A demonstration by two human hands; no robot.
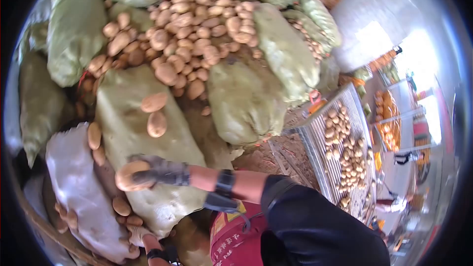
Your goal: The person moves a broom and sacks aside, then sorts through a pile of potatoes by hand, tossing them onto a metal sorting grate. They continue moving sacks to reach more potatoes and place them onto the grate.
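Right hand [157, 170] around 1 potato [129, 176] — left hand [140, 235], grip unclear, 2 loose potatoes [156, 124] over 1 green sack [172, 152]

Pretty clearly a potato packing or sorting depot, tbh. Loose potatoes [187, 34] are heaped among big green woven sacks [244, 101], and more potatoes are spread over 1 slatted sorting table [319, 143]. Further off, orange produce bags [390, 123] can be seen. Bare, reddish dirt [290, 152] is exposed beside the table, so no home kitchen vibe, more like a rough working floor.
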